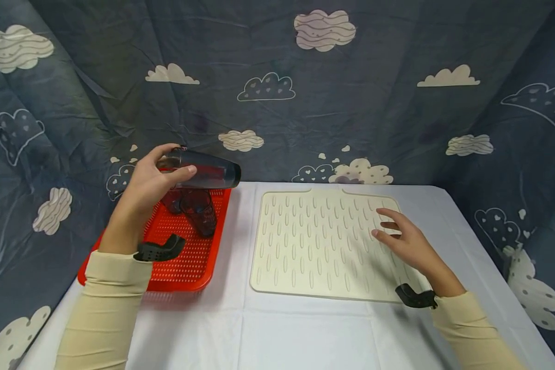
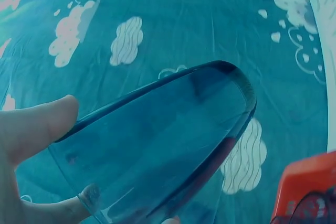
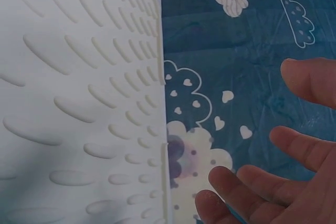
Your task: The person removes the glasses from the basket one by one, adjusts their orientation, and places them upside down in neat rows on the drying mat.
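blue glass (image 1: 216,169) in left hand (image 1: 150,179)

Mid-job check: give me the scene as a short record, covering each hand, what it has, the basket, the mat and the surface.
left hand: grips a dark see-through glass
held glass: tipped on its side, nearly level in the head view
right hand: holds nothing, fingers spread, over the mat's right part
basket: red, perforated, left of the mat; contains at least one other dark glass
mat: cream, patterned with ovals
surface: table with white cloth
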`<act>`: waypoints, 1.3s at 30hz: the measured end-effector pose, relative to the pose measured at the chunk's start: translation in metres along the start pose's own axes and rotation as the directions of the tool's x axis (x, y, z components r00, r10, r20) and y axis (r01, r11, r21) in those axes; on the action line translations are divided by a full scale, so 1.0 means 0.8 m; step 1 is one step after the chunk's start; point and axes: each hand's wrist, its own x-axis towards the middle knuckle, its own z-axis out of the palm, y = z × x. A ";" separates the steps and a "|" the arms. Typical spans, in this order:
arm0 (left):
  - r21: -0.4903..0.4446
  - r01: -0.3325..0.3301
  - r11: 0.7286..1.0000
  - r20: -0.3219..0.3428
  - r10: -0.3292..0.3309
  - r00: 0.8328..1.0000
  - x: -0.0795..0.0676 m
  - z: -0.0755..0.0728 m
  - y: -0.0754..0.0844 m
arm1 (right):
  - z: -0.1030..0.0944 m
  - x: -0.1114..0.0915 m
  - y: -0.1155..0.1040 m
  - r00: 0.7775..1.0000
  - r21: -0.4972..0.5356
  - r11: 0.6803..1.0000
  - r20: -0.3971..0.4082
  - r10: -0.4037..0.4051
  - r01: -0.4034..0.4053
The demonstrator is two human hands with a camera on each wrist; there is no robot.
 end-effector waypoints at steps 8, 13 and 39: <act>-0.097 0.004 0.995 0.041 0.000 0.999 0.001 0.029 0.003 | 0.000 0.001 -0.004 0.999 0.048 0.999 0.028 -0.017 0.016; -0.158 0.008 0.987 0.065 0.002 0.998 0.001 0.054 0.004 | 0.001 -0.001 -0.007 0.999 0.078 0.996 0.032 -0.041 0.038; -0.325 0.016 0.946 0.174 0.043 0.984 -0.011 0.198 -0.034 | 0.031 -0.003 -0.031 0.996 0.210 0.974 0.018 -0.086 0.080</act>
